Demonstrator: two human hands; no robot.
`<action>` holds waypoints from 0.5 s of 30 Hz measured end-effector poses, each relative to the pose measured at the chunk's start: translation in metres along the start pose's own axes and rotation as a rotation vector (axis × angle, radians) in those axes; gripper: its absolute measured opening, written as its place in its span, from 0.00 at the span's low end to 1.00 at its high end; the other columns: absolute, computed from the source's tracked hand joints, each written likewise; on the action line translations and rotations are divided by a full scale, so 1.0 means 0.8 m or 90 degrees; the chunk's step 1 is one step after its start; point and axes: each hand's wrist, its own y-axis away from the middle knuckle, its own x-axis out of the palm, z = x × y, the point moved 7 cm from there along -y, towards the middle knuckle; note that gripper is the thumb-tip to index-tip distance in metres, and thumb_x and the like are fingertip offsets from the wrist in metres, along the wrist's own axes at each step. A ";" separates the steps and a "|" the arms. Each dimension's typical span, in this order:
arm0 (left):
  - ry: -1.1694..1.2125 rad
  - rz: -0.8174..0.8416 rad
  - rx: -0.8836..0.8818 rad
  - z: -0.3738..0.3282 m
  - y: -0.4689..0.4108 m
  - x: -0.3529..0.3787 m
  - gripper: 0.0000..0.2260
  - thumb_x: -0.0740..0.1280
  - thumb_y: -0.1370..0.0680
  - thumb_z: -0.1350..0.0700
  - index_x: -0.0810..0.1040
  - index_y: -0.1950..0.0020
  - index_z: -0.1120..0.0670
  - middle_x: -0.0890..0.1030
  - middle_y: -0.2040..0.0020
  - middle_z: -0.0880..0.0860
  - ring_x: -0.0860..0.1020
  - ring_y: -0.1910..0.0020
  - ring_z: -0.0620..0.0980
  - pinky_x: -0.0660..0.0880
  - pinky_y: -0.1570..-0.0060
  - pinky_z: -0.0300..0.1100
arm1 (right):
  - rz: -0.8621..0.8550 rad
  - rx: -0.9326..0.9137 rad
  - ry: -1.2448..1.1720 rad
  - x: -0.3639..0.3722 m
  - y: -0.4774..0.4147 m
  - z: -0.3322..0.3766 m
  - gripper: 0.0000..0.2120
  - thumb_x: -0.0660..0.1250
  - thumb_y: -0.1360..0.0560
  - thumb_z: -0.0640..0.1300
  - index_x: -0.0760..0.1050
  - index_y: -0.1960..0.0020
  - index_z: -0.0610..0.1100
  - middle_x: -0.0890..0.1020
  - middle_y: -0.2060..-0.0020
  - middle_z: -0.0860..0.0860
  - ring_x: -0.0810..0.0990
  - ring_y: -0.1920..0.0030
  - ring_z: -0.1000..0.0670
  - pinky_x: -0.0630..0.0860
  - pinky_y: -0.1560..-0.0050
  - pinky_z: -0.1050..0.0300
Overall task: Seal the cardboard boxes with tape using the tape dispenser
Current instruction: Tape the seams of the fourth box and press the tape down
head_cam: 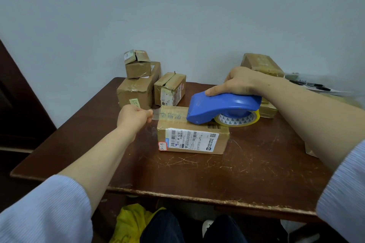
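Blue tape dispenser gripped by right hand on box; left hand pinches tape.

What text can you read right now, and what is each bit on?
"501E- M1 A218": white shipping label on the near side of the front box.
"3-1-9", handwritten, middle mark uncertain: red-edged sticker on that box's corner.
Print on the tape across its top: blurred.
Labels on the back boxes: too small.
Tape dispenser: nothing readable.
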 end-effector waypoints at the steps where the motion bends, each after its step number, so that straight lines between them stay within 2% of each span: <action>1: -0.003 0.005 -0.002 0.002 0.000 0.002 0.13 0.70 0.25 0.55 0.80 0.68 0.59 0.81 0.64 0.56 0.76 0.60 0.52 0.70 0.59 0.44 | 0.001 0.000 0.008 0.000 -0.001 0.002 0.29 0.70 0.35 0.68 0.68 0.72 0.42 0.71 0.73 0.46 0.70 0.71 0.47 0.66 0.67 0.56; 5: -0.021 0.032 -0.016 0.007 0.004 0.014 0.10 0.70 0.25 0.53 0.82 0.62 0.59 0.82 0.63 0.57 0.75 0.65 0.52 0.72 0.60 0.45 | 0.013 -0.005 0.034 0.003 -0.005 0.010 0.28 0.70 0.34 0.67 0.68 0.72 0.42 0.71 0.73 0.47 0.69 0.72 0.48 0.64 0.68 0.57; 9: -0.018 0.066 -0.040 0.007 0.012 0.029 0.10 0.69 0.23 0.52 0.81 0.62 0.55 0.77 0.69 0.54 0.68 0.74 0.49 0.66 0.71 0.39 | 0.023 -0.006 0.041 0.006 -0.011 0.010 0.28 0.70 0.34 0.67 0.69 0.71 0.42 0.71 0.72 0.47 0.70 0.71 0.47 0.65 0.67 0.56; 12: 0.026 0.082 -0.068 0.016 0.011 0.033 0.11 0.69 0.24 0.51 0.82 0.60 0.57 0.75 0.70 0.55 0.64 0.73 0.52 0.62 0.73 0.39 | 0.028 -0.007 0.045 0.007 -0.012 0.012 0.28 0.70 0.34 0.67 0.69 0.71 0.43 0.72 0.72 0.47 0.70 0.71 0.48 0.65 0.67 0.56; 15: 0.039 0.098 -0.095 0.020 0.010 0.039 0.11 0.68 0.23 0.54 0.79 0.63 0.58 0.72 0.70 0.55 0.64 0.72 0.52 0.60 0.73 0.39 | 0.030 -0.010 0.049 0.007 -0.012 0.014 0.28 0.69 0.34 0.67 0.69 0.71 0.43 0.72 0.72 0.47 0.70 0.71 0.48 0.65 0.67 0.56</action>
